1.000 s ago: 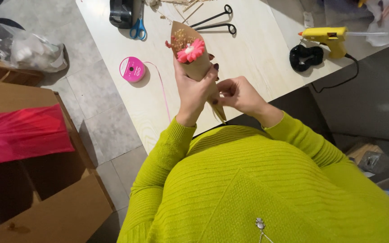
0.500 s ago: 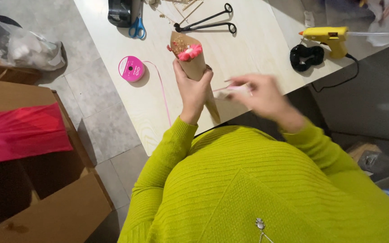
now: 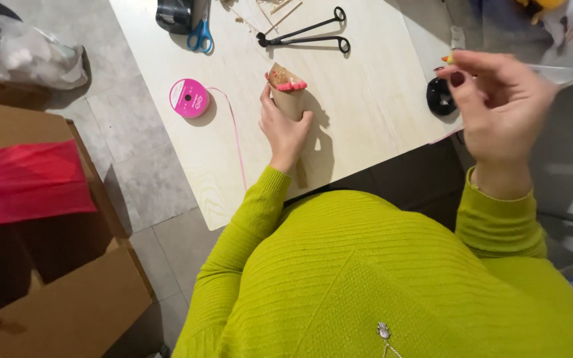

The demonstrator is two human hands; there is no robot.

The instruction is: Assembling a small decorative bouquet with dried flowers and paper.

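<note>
Gripping the brown paper cone [image 3: 289, 98], the left hand [image 3: 285, 129] holds it upright over the pale wooden bench [image 3: 366, 99]; its fingers are wrapped and pressed around the cone's middle, thumb on the right flank. The cone's long axis runs near vertical in the head view, wide mouth pointing away from the person toward the far side of the bench, narrow tip pointing back toward the body and showing below the wrist; a pink scalloped trim rims the mouth.

Up on the right, the right hand [image 3: 499, 109] is raised well apart from the cone; its fingers are loosely curled, fingertips drawn together, though whether they pinch anything I cannot tell, the hand being blurred.

Left of the cone lies a pink ribbon spool [image 3: 190, 98], flat on the bench, a thin pink strand trailing from it toward the near edge; beyond the cone, long black tongs [image 3: 306, 34] lie across the bench; blue-handled scissors [image 3: 200, 33] sit at the far left; a cardboard box [image 3: 48, 278] with red paper stands on the floor.
</note>
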